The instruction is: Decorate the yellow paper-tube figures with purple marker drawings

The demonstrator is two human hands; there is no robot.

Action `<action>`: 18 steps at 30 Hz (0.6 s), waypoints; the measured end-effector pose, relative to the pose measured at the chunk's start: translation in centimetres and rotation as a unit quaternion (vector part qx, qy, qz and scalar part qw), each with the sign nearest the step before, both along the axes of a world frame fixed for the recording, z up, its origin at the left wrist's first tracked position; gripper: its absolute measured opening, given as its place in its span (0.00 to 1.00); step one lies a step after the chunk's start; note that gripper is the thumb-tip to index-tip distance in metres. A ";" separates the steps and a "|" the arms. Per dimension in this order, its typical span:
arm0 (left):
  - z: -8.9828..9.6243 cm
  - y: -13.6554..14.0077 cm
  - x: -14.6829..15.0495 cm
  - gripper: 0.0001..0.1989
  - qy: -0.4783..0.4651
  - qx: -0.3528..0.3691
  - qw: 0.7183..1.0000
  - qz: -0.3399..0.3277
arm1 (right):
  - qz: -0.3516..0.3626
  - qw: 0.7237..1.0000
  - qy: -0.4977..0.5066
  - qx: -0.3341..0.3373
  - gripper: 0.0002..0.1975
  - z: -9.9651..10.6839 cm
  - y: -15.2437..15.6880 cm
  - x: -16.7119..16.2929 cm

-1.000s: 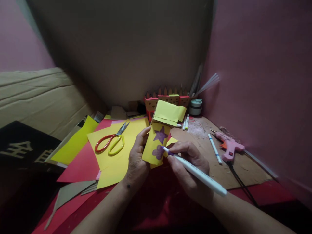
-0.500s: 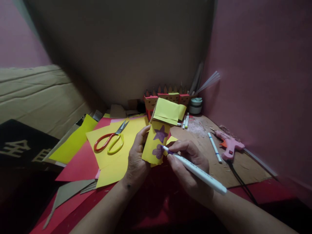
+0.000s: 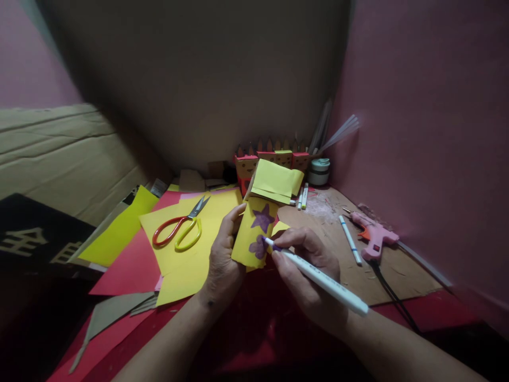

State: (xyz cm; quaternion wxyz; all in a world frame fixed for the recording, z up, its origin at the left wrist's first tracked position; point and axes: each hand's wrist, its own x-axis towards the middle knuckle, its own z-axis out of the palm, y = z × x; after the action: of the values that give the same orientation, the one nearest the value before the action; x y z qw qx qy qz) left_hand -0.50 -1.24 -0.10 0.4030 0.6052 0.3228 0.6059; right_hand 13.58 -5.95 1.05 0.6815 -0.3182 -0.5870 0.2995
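My left hand is closed around the left side of a yellow paper-covered piece, held up in front of me. On its face are a purple star and, lower down, a purple rounded shape. Between the thumb and fingers of my right hand is a white marker with a purple end, its tip at the right edge of the rounded shape. A lighter yellow paper flap shows just above the held piece; I cannot tell how the two join.
Scissors with red and yellow handles lie on yellow paper at left. A pink glue gun and a blue-banded marker rest on cardboard at right. Small cardboard figures and a lidded round container stand behind.
Almost nothing differs. My right hand and the marker have shifted very slightly, with the tip still at the rounded shape; the left hand keeps its hold.
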 end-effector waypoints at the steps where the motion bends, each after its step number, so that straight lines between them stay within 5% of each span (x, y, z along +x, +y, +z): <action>1: -0.1 0.0 0.0 0.30 0.003 0.003 1.000 0.002 | 0.002 1.000 0.000 -0.002 0.05 -0.1 0.0 0.0; 18: 0.3 -0.2 0.2 0.29 -0.010 0.005 1.000 -0.004 | 0.012 1.000 0.011 -0.013 0.05 0.2 -0.2 0.0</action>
State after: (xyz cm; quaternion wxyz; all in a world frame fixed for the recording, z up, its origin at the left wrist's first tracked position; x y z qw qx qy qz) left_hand -0.34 -1.43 0.19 0.4059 0.6023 0.3128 0.6121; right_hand 13.56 -6.12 1.28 0.6802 -0.3171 -0.5790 0.3186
